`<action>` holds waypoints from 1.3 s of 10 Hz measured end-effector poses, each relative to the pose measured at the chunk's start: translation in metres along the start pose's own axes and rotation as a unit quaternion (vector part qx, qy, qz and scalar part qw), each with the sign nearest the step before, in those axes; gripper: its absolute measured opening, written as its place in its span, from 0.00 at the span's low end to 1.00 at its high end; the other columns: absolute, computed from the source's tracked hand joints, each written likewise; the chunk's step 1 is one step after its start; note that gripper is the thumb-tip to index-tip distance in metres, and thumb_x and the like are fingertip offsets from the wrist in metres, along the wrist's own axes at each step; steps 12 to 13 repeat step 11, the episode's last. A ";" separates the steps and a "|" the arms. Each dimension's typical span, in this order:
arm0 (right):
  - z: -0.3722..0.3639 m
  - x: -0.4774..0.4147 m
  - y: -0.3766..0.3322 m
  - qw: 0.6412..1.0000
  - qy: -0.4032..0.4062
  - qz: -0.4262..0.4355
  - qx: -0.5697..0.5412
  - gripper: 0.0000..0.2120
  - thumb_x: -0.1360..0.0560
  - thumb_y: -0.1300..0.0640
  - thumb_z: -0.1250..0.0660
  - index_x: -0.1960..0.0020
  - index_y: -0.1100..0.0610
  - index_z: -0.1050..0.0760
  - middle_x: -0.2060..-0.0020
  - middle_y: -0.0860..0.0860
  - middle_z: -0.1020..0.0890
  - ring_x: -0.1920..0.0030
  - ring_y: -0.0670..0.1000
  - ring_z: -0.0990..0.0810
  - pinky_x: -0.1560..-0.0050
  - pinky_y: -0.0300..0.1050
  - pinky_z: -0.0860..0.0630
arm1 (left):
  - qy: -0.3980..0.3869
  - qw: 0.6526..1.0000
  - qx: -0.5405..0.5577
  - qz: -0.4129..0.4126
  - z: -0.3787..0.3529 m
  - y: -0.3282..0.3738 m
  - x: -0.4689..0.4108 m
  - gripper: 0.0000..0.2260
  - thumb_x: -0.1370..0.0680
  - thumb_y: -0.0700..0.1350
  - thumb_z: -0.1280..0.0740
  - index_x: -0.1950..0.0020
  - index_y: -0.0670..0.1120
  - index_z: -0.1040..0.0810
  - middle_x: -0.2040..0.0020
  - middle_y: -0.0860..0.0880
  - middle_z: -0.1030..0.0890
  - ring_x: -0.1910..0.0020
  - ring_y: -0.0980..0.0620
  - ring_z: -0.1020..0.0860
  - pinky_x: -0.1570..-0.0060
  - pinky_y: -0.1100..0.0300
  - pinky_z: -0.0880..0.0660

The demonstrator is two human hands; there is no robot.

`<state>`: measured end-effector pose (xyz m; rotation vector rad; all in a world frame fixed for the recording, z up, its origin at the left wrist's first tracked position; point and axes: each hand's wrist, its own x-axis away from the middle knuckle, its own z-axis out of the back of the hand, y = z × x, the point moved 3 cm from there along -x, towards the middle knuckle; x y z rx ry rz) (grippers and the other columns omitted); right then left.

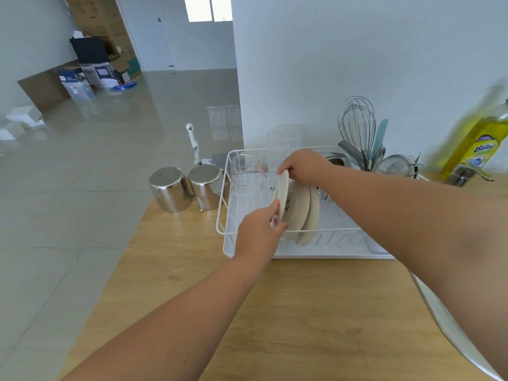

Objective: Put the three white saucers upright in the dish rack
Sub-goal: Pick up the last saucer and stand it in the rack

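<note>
Wooden counter [316, 312] bears white dish rack [221, 213].

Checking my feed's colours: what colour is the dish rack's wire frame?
White, seen in the head view: the dish rack.

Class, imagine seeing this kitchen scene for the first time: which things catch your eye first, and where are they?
Both hands, left hand and right hand, grip a white saucer upright over the white dish rack, beside two saucers already standing. Two upturned steel pots sit left of it.
</note>
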<state>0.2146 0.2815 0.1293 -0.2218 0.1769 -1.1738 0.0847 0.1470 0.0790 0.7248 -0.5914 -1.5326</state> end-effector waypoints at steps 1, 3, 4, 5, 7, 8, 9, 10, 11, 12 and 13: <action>0.000 0.002 -0.001 1.000 -0.017 -0.001 0.010 0.13 0.25 0.62 0.36 0.46 0.53 0.17 0.44 0.53 0.17 0.43 0.53 0.21 0.48 0.41 0.29 | -0.007 1.000 -0.015 0.006 -0.003 -0.003 -0.001 0.25 0.23 0.47 0.31 0.27 0.51 0.31 0.40 0.50 0.18 0.42 0.52 0.21 0.46 0.61 0.27; -0.007 0.000 -0.002 0.998 -0.065 -0.021 0.013 0.14 0.25 0.62 0.37 0.44 0.51 0.17 0.43 0.51 0.17 0.42 0.52 0.21 0.45 0.43 0.27 | -0.032 0.999 -0.023 0.034 -0.006 -0.007 -0.004 0.22 0.23 0.51 0.32 0.29 0.50 0.28 0.38 0.50 0.19 0.44 0.50 0.19 0.45 0.54 0.23; -0.008 0.000 0.004 0.996 -0.084 -0.043 -0.003 0.15 0.26 0.62 0.37 0.45 0.50 0.17 0.45 0.50 0.15 0.44 0.52 0.20 0.43 0.44 0.26 | -0.045 0.998 -0.029 0.041 -0.005 -0.004 -0.007 0.24 0.23 0.52 0.32 0.28 0.50 0.29 0.35 0.51 0.21 0.42 0.50 0.20 0.42 0.53 0.24; -0.008 0.001 0.008 0.991 -0.108 -0.066 -0.038 0.15 0.25 0.62 0.37 0.43 0.51 0.18 0.44 0.49 0.17 0.42 0.52 0.21 0.42 0.43 0.27 | -0.042 0.997 -0.039 0.046 -0.003 0.000 -0.009 0.22 0.23 0.51 0.33 0.30 0.50 0.27 0.34 0.52 0.22 0.42 0.49 0.20 0.42 0.54 0.25; -0.004 0.005 0.001 0.971 -0.129 -0.143 -0.143 0.11 0.27 0.60 0.38 0.67 0.51 0.30 0.69 0.49 0.30 0.68 0.49 0.35 0.69 0.39 0.39 | -0.050 0.996 -0.039 0.069 0.001 0.006 -0.015 0.21 0.24 0.53 0.32 0.32 0.49 0.25 0.39 0.49 0.19 0.41 0.48 0.22 0.50 0.58 0.28; -0.002 0.013 0.004 0.960 -0.082 -0.184 -0.196 0.04 0.26 0.56 0.35 0.58 0.56 0.26 0.63 0.54 0.26 0.69 0.49 0.32 0.67 0.39 0.35 | -0.079 0.992 -0.059 0.078 0.003 0.009 -0.018 0.20 0.24 0.55 0.33 0.37 0.46 0.21 0.46 0.48 0.17 0.50 0.47 0.19 0.53 0.54 0.24; -0.002 0.025 0.001 0.962 -0.079 -0.164 -0.202 0.16 0.24 0.57 0.39 0.46 0.71 0.25 0.47 0.69 0.22 0.61 0.58 0.27 0.61 0.46 0.32 | -0.093 0.990 -0.067 0.076 0.004 0.007 -0.015 0.20 0.24 0.56 0.34 0.39 0.44 0.21 0.52 0.50 0.20 0.53 0.45 0.18 0.52 0.51 0.23; -0.002 0.037 0.000 0.960 -0.030 -0.163 -0.226 0.19 0.21 0.55 0.43 0.37 0.65 0.26 0.36 0.60 0.24 0.35 0.58 0.27 0.40 0.47 0.34 | -0.098 0.990 -0.084 0.049 0.004 0.002 -0.012 0.23 0.23 0.58 0.35 0.34 0.45 0.24 0.43 0.50 0.19 0.42 0.47 0.20 0.47 0.55 0.27; -0.005 0.063 -0.004 0.967 0.044 -0.125 -0.220 0.19 0.20 0.56 0.46 0.32 0.59 0.29 0.31 0.56 0.27 0.29 0.54 0.32 0.31 0.46 0.38 | -0.055 0.996 -0.073 -0.021 0.015 -0.004 0.004 0.21 0.22 0.56 0.36 0.31 0.49 0.26 0.33 0.51 0.22 0.34 0.51 0.25 0.38 0.57 0.31; -0.005 0.063 -0.004 0.967 0.044 -0.125 -0.220 0.19 0.20 0.56 0.46 0.32 0.59 0.29 0.31 0.56 0.27 0.29 0.54 0.32 0.31 0.46 0.38 | -0.055 0.996 -0.073 -0.021 0.015 -0.004 0.004 0.21 0.22 0.56 0.36 0.31 0.49 0.26 0.33 0.51 0.22 0.34 0.51 0.25 0.38 0.57 0.31; -0.005 0.063 -0.004 0.967 0.044 -0.125 -0.220 0.19 0.20 0.56 0.46 0.32 0.59 0.29 0.31 0.56 0.27 0.29 0.54 0.32 0.31 0.46 0.38 | -0.055 0.996 -0.073 -0.021 0.015 -0.004 0.004 0.21 0.22 0.56 0.36 0.31 0.49 0.26 0.33 0.51 0.22 0.34 0.51 0.25 0.38 0.57 0.31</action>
